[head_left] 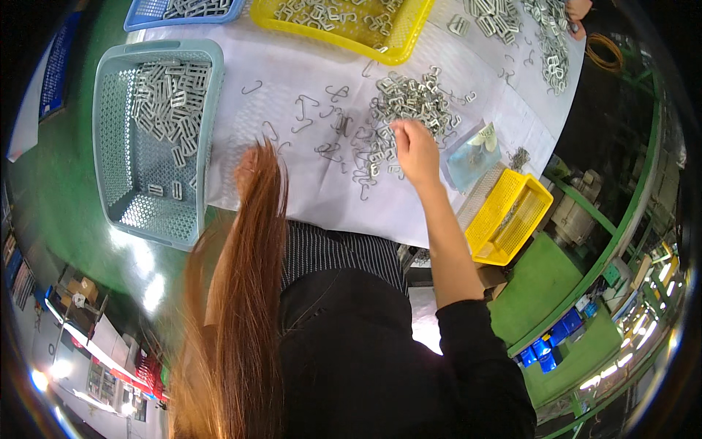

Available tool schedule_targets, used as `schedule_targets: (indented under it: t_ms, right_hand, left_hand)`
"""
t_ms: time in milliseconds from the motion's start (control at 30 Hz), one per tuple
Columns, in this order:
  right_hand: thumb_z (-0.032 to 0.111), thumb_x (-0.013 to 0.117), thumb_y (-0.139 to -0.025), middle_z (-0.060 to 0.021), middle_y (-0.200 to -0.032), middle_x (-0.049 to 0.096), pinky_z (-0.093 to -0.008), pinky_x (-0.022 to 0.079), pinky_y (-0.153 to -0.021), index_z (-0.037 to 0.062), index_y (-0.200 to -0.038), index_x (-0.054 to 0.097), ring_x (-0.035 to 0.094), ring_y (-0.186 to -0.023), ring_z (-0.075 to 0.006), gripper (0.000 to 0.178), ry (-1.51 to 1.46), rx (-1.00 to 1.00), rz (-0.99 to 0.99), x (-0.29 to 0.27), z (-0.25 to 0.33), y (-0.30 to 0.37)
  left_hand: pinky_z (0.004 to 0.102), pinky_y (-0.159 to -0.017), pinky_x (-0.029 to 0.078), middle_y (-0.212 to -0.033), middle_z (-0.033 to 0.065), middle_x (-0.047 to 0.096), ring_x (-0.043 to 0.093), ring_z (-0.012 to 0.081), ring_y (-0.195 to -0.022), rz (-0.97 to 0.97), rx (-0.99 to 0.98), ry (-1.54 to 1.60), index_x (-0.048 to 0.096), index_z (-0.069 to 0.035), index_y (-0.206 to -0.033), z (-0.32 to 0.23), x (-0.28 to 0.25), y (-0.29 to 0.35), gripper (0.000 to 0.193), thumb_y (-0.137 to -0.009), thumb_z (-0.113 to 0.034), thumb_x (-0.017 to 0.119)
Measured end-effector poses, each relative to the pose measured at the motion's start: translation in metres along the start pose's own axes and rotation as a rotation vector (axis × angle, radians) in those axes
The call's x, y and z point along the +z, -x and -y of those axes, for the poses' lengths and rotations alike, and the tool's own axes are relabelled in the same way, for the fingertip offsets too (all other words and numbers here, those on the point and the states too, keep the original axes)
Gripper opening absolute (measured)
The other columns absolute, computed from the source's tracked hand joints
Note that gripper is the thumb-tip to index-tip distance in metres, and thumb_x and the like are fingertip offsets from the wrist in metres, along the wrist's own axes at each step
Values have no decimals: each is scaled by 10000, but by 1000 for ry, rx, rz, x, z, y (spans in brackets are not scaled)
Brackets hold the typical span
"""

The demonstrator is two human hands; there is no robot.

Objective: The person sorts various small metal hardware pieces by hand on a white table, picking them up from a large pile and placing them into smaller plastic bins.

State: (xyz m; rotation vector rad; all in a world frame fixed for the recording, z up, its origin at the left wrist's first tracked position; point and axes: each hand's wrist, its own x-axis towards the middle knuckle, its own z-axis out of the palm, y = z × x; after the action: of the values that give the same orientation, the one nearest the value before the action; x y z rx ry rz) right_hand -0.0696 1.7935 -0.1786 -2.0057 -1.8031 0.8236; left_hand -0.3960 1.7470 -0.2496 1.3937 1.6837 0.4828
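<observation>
My right hand (417, 152) is closed, its fingertips at the near edge of a pile of metal buckles (411, 100); whatever it may hold is hidden. Long hair hangs over my left arm and covers much of my left hand (244, 173), which is low over the sheet beside the grey-blue basket (212, 117). Its fingers are mostly hidden. Loose bent wire hooks (302, 110) lie scattered on the white sheet (314, 190) between my hands. Slotted metal buckles (172, 102) fill the far part of the grey-blue basket.
A yellow tray (398, 55) and a blue tray (183, 20) of metal parts stand at the back. More parts (493, 20) lie at the far right, near another person's hand (578, 10). A clear plastic bag (472, 159) and a yellow basket (537, 194) sit right of my arm.
</observation>
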Motion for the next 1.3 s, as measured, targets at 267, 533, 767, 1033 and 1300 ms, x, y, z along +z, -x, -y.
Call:
schedule_targets:
  t_ms: [267,533,767,1033,1300]
  right_hand:
    - [298,682,-749,-100,-972,567,-415,481,-684,99,-978,532,608,-790,-297,338,130,376,-32,80,-1,81]
    - [113,687,-743,-88,-788,656,-324,497,-619,61,-898,632,633,-741,-225,173,-467,292,-10,80,7,79]
    - [75,696,-742,-57,-860,656,-248,491,-615,47,-961,636,621,-770,-117,229,-932,660,109,23,-70,120]
    - [163,690,-741,-25,-875,592,-334,466,-669,100,-864,632,593,-754,-205,150,-88,277,-210,54,-48,73]
    - [120,663,-765,2,-895,585,-281,452,-621,84,-823,581,591,-767,-138,107,-957,508,101,26,-69,78]
  left_hand:
    - [288,-646,478,-751,110,643,611,158,-690,14,-198,315,632,9,-890,-39,64,62,233,-887,-177,490]
    - [304,-636,463,-834,90,638,617,215,-737,-147,87,155,629,-33,-928,-41,51,26,142,-877,-141,552]
    - [380,-746,466,-932,74,604,550,285,-889,-64,664,-250,607,-82,-982,-101,102,-23,214,-782,-143,652]
    - [392,-766,468,-917,76,612,561,288,-868,-79,574,-319,621,-97,-946,-99,115,-54,159,-790,-88,590]
    - [282,-615,471,-913,69,628,594,206,-693,-138,507,-103,645,-68,-936,-96,49,-45,172,-770,-32,624]
